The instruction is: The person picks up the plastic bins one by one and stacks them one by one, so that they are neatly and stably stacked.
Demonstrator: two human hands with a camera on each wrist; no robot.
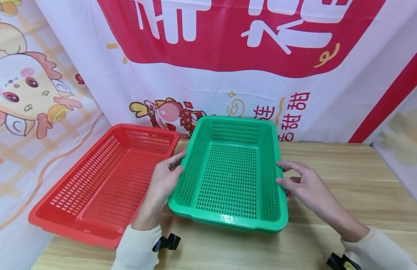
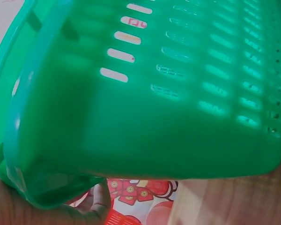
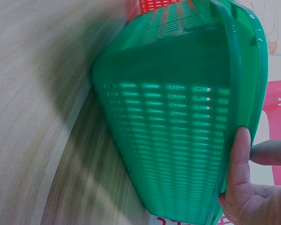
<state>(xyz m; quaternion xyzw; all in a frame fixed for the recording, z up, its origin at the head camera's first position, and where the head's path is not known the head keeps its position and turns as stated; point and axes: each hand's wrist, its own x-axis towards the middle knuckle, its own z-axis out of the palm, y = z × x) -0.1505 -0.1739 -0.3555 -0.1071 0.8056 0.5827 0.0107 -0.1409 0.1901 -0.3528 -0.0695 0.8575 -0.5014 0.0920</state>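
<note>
In the head view a green plastic basket (image 1: 228,176) with slotted sides and base stands in the middle, its inside bare. My left hand (image 1: 164,180) grips its left rim between thumb and fingers. On the opposite side, my right hand (image 1: 304,185) pinches the right rim. The right wrist view shows the thumb and fingers (image 3: 241,150) on either side of that rim. The left wrist view is mostly filled by the basket wall (image 2: 131,131), with part of the left hand (image 2: 91,206) below it. Whether its base touches the table cannot be told.
A red slotted basket (image 1: 107,187) lies left of the green one, close to my left forearm. Both are over a wood-grain table (image 1: 330,157). A printed cloth (image 1: 222,86) hangs along the table's back edge, and another (image 1: 36,150) covers the left side.
</note>
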